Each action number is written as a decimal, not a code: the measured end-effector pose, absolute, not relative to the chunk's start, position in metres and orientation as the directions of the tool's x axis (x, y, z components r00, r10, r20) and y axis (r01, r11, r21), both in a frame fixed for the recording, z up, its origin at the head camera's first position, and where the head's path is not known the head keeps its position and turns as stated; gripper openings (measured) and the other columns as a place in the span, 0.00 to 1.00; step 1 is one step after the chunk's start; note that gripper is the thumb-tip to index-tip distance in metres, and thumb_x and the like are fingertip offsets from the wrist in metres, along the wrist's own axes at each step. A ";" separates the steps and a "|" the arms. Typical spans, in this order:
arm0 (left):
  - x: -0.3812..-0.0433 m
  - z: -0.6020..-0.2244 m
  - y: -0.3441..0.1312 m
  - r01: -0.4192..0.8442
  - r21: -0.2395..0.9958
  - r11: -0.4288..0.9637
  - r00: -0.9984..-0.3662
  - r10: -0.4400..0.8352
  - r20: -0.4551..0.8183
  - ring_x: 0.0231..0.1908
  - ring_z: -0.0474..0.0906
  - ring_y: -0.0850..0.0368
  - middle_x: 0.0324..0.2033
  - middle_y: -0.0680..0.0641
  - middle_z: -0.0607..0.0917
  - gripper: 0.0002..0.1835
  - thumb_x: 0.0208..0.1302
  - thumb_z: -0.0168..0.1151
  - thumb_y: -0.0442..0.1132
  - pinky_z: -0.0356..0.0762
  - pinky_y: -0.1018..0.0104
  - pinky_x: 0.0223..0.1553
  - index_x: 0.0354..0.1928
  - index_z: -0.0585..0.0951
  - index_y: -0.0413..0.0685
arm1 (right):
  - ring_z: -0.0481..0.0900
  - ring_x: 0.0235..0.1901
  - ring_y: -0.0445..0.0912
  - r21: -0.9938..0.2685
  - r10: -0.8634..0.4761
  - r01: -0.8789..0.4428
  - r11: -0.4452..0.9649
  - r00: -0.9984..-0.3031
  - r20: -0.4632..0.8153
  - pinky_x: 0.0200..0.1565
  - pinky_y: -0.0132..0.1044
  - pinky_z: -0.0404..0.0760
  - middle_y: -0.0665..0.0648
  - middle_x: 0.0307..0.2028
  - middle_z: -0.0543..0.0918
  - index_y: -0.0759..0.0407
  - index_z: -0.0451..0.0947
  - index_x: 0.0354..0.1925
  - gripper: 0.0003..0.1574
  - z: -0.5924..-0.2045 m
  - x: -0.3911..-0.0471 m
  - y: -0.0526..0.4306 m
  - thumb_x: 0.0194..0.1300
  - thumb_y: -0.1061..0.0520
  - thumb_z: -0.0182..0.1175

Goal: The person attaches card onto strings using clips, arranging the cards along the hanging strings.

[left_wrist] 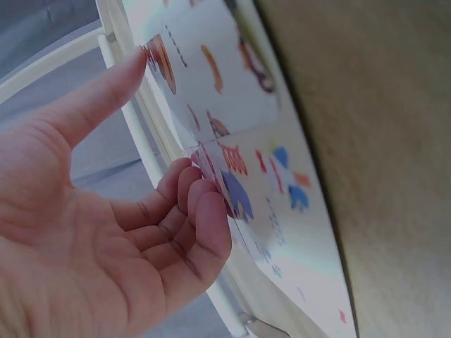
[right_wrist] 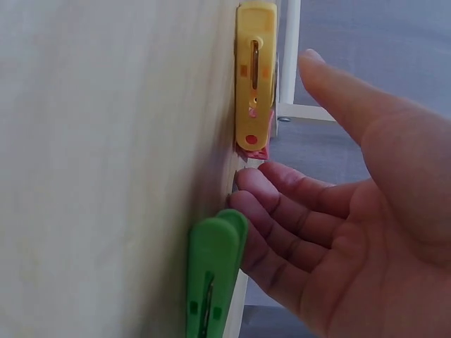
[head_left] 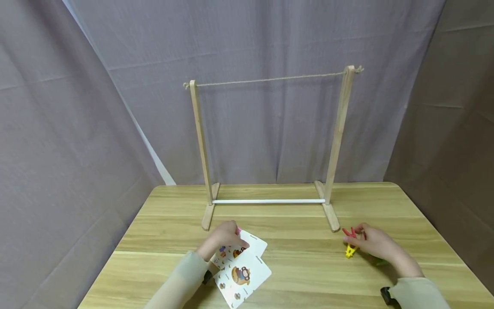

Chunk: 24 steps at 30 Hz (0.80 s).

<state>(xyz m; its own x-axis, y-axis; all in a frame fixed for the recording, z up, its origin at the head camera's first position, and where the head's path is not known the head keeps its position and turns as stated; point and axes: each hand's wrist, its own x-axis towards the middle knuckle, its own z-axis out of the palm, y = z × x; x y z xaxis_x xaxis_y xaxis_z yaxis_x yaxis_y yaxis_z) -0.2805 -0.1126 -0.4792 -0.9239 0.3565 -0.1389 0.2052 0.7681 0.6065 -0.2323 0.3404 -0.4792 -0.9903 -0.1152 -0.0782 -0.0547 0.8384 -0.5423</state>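
Left hand [head_left: 223, 238], thumb spread from fingers, touches white illustrated cards [head_left: 252, 277], edges overlapping; right hand [head_left: 376, 244], spread, beside yellow plastic clothespin [right_wrist: 255, 77]; wood-grain tabletop [head_left: 301, 257] spans the gap between hands.

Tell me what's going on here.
A person's left hand touches overlapping picture cards on the table. Their right hand is right beside a red clothespin and a yellow clothespin, apparently holding neither, with a green clothespin close by. Behind them, a wooden stand carries a string tied across its top.

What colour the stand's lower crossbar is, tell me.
White; the lower crossbar shows best in the head view.
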 end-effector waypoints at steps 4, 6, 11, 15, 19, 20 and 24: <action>-0.280 -0.481 -0.110 0.208 0.604 0.769 -0.923 0.359 -0.138 0.12 0.48 0.66 0.08 0.62 0.54 0.35 0.50 0.80 0.45 0.48 0.72 0.15 0.11 0.57 0.57 | 0.70 0.26 0.46 -0.554 -0.123 -0.065 0.830 -0.990 -0.070 0.25 0.37 0.70 0.55 0.28 0.74 0.79 0.69 0.54 0.43 -0.478 -0.233 0.340 0.67 0.39 0.64; -0.280 -0.481 -0.109 0.211 0.609 0.765 -0.921 0.364 -0.138 0.12 0.48 0.66 0.08 0.62 0.55 0.35 0.49 0.80 0.45 0.48 0.73 0.15 0.10 0.57 0.57 | 0.70 0.26 0.46 -0.553 -0.125 -0.068 0.831 -0.990 -0.065 0.26 0.37 0.70 0.54 0.28 0.74 0.79 0.69 0.54 0.43 -0.478 -0.234 0.339 0.67 0.39 0.64; -0.279 -0.480 -0.106 0.217 0.615 0.758 -0.915 0.377 -0.142 0.11 0.48 0.66 0.07 0.62 0.55 0.34 0.49 0.81 0.42 0.48 0.73 0.15 0.10 0.58 0.57 | 0.69 0.26 0.45 -0.540 -0.127 -0.081 0.838 -0.991 -0.048 0.26 0.37 0.70 0.54 0.28 0.74 0.79 0.70 0.54 0.42 -0.479 -0.236 0.339 0.67 0.40 0.64; -0.279 -0.481 -0.106 0.228 0.601 0.766 -0.913 0.384 -0.142 0.12 0.48 0.66 0.08 0.61 0.55 0.34 0.50 0.80 0.42 0.48 0.72 0.15 0.11 0.58 0.56 | 0.69 0.26 0.46 -0.533 -0.129 -0.080 0.843 -0.990 -0.055 0.27 0.37 0.70 0.54 0.29 0.75 0.80 0.69 0.54 0.44 -0.479 -0.238 0.338 0.67 0.39 0.64; -0.280 -0.481 -0.106 0.232 0.597 0.768 -0.912 0.384 -0.141 0.13 0.47 0.65 0.09 0.60 0.53 0.35 0.50 0.80 0.41 0.46 0.72 0.16 0.12 0.56 0.56 | 0.70 0.27 0.46 -0.523 -0.122 -0.072 0.849 -0.991 -0.061 0.27 0.38 0.70 0.55 0.30 0.75 0.80 0.69 0.54 0.45 -0.481 -0.241 0.338 0.66 0.39 0.65; -0.280 -0.482 -0.106 0.230 0.598 0.768 -0.913 0.383 -0.140 0.13 0.46 0.65 0.09 0.60 0.53 0.35 0.50 0.80 0.41 0.46 0.72 0.16 0.12 0.56 0.56 | 0.70 0.27 0.46 -0.522 -0.118 -0.069 0.850 -0.991 -0.062 0.28 0.38 0.71 0.55 0.30 0.75 0.80 0.69 0.54 0.45 -0.481 -0.241 0.338 0.66 0.38 0.65; -0.280 -0.482 -0.106 0.223 0.599 0.769 -0.916 0.375 -0.140 0.13 0.47 0.64 0.10 0.60 0.53 0.35 0.50 0.80 0.41 0.46 0.71 0.17 0.13 0.56 0.56 | 0.70 0.27 0.46 -0.523 -0.116 -0.060 0.850 -0.990 -0.075 0.28 0.39 0.71 0.56 0.31 0.77 0.81 0.69 0.54 0.46 -0.481 -0.243 0.338 0.67 0.38 0.64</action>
